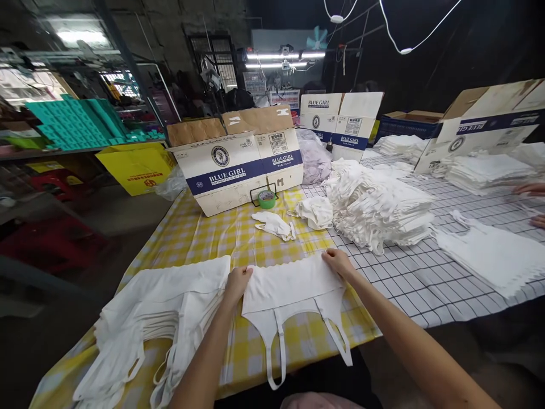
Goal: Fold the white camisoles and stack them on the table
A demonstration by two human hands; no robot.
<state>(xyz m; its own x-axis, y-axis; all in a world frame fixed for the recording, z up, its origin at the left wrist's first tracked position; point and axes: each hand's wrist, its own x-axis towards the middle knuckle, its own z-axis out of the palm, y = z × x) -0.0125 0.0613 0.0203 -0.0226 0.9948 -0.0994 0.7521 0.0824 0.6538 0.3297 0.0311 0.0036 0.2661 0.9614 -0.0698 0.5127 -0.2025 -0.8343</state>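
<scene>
A white camisole top [289, 289] with thin straps lies spread on the yellow checked cloth, its hem away from me and its straps hanging toward the table's front edge. My left hand [239, 282] pinches its left upper corner. At the opposite corner, my right hand [338, 263] has its fingers closed on the same hem. Just left of my left hand is a neat stack of white camisole tops [166, 289], straps also toward me. Beyond the held top lie a crumpled white garment [275, 225] and a small white bundle [315, 212].
A large heap of white tops [378, 199] stands right of centre on the grid cloth [395, 278]. Behind are a cardboard box [242, 165] and green tape [267, 199]. Farther right, another person's hand [537, 190] is near more stacked tops [494, 250].
</scene>
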